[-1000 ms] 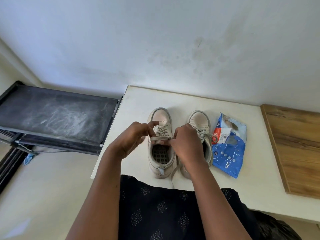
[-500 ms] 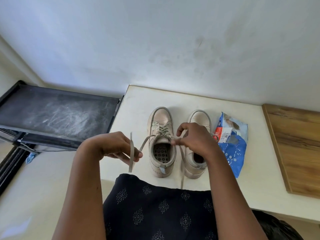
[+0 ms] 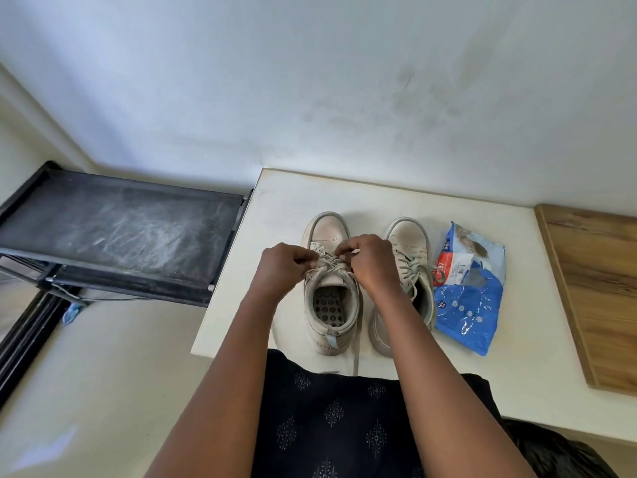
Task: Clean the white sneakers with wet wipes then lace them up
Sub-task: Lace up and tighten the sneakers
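Both hands pinching lace ends over one white sneaker.
Left hand and right hand are pinching the lace atop the sneaker, standing on the desk beside the second sneaker; wet wipes pack is lying just right.

White table: sneakers, wipes pack alongside.
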`<action>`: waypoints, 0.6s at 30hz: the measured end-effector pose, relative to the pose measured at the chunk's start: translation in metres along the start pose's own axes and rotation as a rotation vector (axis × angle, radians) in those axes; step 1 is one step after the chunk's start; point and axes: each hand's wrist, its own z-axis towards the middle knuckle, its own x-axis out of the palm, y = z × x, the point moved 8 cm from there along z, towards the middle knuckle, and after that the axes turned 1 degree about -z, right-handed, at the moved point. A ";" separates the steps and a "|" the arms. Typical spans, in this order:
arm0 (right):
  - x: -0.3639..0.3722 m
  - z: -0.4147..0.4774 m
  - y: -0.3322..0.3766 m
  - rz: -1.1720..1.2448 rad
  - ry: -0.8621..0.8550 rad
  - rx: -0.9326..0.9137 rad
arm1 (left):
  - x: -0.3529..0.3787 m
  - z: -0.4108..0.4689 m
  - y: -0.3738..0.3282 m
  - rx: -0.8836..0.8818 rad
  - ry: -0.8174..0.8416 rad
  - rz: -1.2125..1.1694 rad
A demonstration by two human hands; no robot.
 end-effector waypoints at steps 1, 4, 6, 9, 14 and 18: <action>0.001 0.000 0.002 -0.022 0.006 -0.011 | 0.000 0.000 0.002 -0.005 -0.004 -0.028; 0.009 0.000 0.008 -0.071 0.097 -0.029 | 0.006 0.000 0.005 -0.022 0.009 -0.117; 0.012 0.000 0.009 -0.030 0.153 -0.022 | 0.008 0.000 0.007 -0.036 0.002 -0.153; 0.013 0.002 0.006 0.071 0.147 0.005 | 0.009 0.000 0.008 -0.036 -0.027 -0.156; 0.009 -0.001 -0.001 0.226 0.086 0.080 | 0.009 -0.001 0.003 0.021 -0.049 -0.104; -0.004 -0.005 -0.011 0.254 0.012 0.098 | 0.006 0.000 -0.005 0.111 -0.077 -0.041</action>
